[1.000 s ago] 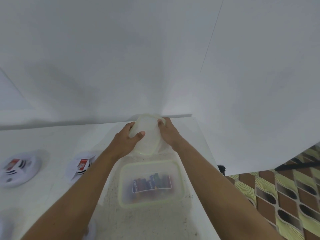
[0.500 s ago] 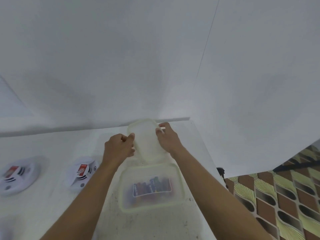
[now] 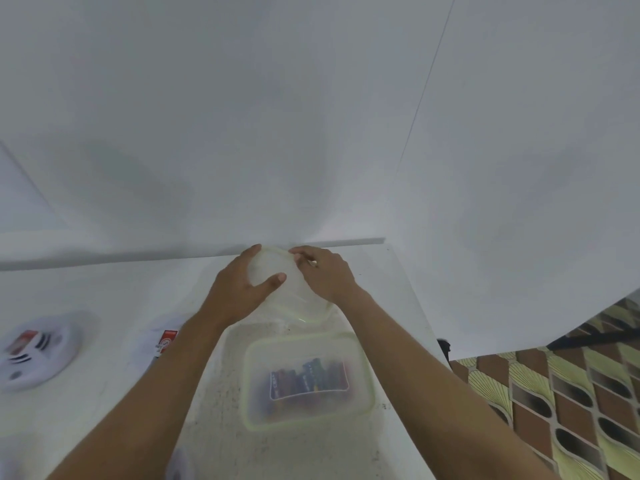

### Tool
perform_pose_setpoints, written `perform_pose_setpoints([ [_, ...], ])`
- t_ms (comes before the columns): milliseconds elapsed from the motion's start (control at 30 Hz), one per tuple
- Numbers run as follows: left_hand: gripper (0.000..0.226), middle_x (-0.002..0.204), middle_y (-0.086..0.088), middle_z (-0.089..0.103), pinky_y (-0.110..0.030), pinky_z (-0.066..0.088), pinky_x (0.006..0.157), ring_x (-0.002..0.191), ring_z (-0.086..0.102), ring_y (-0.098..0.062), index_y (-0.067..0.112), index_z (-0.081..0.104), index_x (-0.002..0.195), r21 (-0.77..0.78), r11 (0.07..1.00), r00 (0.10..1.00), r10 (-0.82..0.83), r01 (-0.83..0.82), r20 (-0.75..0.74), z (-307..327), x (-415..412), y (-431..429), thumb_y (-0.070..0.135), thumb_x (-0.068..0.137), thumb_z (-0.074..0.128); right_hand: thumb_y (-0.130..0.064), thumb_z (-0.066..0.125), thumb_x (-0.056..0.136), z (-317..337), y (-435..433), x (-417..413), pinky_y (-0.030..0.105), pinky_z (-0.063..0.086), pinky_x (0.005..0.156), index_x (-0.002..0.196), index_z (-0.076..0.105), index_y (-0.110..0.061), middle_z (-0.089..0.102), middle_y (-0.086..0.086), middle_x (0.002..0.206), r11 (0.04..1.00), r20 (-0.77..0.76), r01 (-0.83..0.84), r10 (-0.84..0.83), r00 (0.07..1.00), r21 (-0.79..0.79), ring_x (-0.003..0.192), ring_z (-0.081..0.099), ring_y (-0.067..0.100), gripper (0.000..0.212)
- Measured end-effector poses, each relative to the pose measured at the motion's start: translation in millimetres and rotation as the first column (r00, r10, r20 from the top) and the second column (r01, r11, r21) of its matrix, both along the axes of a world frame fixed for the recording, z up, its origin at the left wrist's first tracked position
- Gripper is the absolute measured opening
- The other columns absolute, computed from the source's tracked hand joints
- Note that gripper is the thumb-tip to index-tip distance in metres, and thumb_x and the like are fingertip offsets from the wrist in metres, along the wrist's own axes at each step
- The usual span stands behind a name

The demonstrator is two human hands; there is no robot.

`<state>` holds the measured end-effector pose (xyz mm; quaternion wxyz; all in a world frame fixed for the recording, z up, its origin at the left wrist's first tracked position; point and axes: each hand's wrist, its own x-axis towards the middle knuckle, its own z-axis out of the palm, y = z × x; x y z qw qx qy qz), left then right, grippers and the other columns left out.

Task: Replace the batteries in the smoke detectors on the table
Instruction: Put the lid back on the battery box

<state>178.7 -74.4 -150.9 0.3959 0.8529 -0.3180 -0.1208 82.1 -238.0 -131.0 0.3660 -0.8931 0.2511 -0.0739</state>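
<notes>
Standing on the white table (image 3: 104, 289), the lidded box of batteries (image 3: 308, 379) and two smoke detectors (image 3: 34, 351) are left untouched; the small tub (image 3: 277, 271) behind is now clasped again by the left hand (image 3: 239, 289), its rim pinched by the right hand (image 3: 325, 275), lid-opening apparently begun.

table (image 3: 104, 292) white, speckled | 3 o'clock: lidded clear box (image 3: 263, 355) | far 9 o'clock: smoke detector (image 3: 34, 351) | nearer 9 o'clock: second smoke detector (image 3: 164, 342), partly hidden

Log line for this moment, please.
left grip: holds far container | right grip: holds same container | near container: closed, batteries inside | smoke detector, second smoke detector: untouched
</notes>
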Motion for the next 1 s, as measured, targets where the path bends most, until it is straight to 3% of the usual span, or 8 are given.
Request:
perform_pose_setpoints([
  [400, 0.073, 0.149, 0.003, 0.044, -0.027, 0.033, 0.099, 0.135, 0.043, -0.022, 0.032, 0.039, 0.146, 0.002, 0.999, 0.995, 0.046, -0.046, -0.093, 10, -1, 3, 0.06, 0.083, 0.064, -0.033, 0.042, 0.103, -5, 3, 4, 0.029, 0.042, 0.086, 0.125, 0.065, -0.035, 0.069, -0.009, 0.123, 0.999, 0.024, 0.045, -0.044, 0.999, -0.014, 0.114, 0.062, 0.017, 0.033],
  [567, 0.072, 0.149, 0.001, 0.043, -0.029, 0.034, 0.097, 0.134, 0.043, -0.026, 0.034, 0.036, 0.146, 0.024, 0.998, 0.988, 0.055, -0.052, -0.144, 13, -5, 5, 0.061, 0.084, 0.061, -0.028, 0.046, 0.101, -2, 5, 0, 0.029, 0.043, 0.096, 0.128, 0.064, -0.03, 0.064, -0.008, 0.131, 0.993, 0.074, 0.1, -0.104, 0.992, 0.058, 0.116, 0.06, 0.015, 0.032],
  [667, 0.072, 0.148, -0.003, 0.044, -0.034, 0.037, 0.102, 0.133, 0.045, -0.027, 0.027, 0.037, 0.146, 0.008, 0.995, 0.985, 0.098, -0.098, -0.143, 14, -15, 4, 0.058, 0.085, 0.062, -0.025, 0.048, 0.099, -3, 8, -5, 0.039, 0.043, 0.104, 0.129, 0.059, -0.022, 0.059, -0.003, 0.134, 0.969, 0.153, 0.231, -0.242, 0.958, 0.086, 0.117, 0.058, 0.02, 0.032],
  [767, 0.071, 0.14, -0.011, 0.05, -0.036, 0.039, 0.098, 0.127, 0.049, -0.031, 0.014, 0.038, 0.14, -0.023, 0.974, 0.97, 0.224, -0.227, -0.089, 10, -30, 2, 0.056, 0.087, 0.061, -0.03, 0.048, 0.098, -4, 9, -11, 0.048, 0.042, 0.104, 0.131, 0.052, -0.017, 0.051, 0.003, 0.135, 0.946, 0.123, 0.303, -0.316, 0.941, 0.113, 0.119, 0.055, 0.025, 0.036],
  [867, 0.066, 0.13, -0.017, 0.051, -0.036, 0.04, 0.089, 0.117, 0.051, -0.034, 0.007, 0.038, 0.131, -0.046, 0.947, 0.946, 0.313, -0.318, -0.082, 6, -38, 1, 0.054, 0.089, 0.059, -0.036, 0.05, 0.099, -4, 6, -17, 0.043, 0.045, 0.103, 0.137, 0.046, -0.009, 0.051, 0.008, 0.137, 0.932, 0.101, 0.272, -0.303, 0.948, 0.241, 0.122, 0.053, 0.027, 0.047],
  [1000, 0.056, 0.112, -0.011, 0.05, -0.035, 0.038, 0.075, 0.099, 0.055, -0.03, 0.006, 0.043, 0.112, -0.009, 0.939, 0.939, 0.344, -0.344, 0.006, 7, -41, 5, 0.051, 0.086, 0.064, -0.041, 0.047, 0.103, -6, 2, -23, 0.04, 0.035, 0.115, 0.15, 0.039, -0.011, 0.044, 0.01, 0.151, 0.939, 0.043, 0.232, -0.25, 0.967, 0.252, 0.138, 0.042, 0.027, 0.056],
])
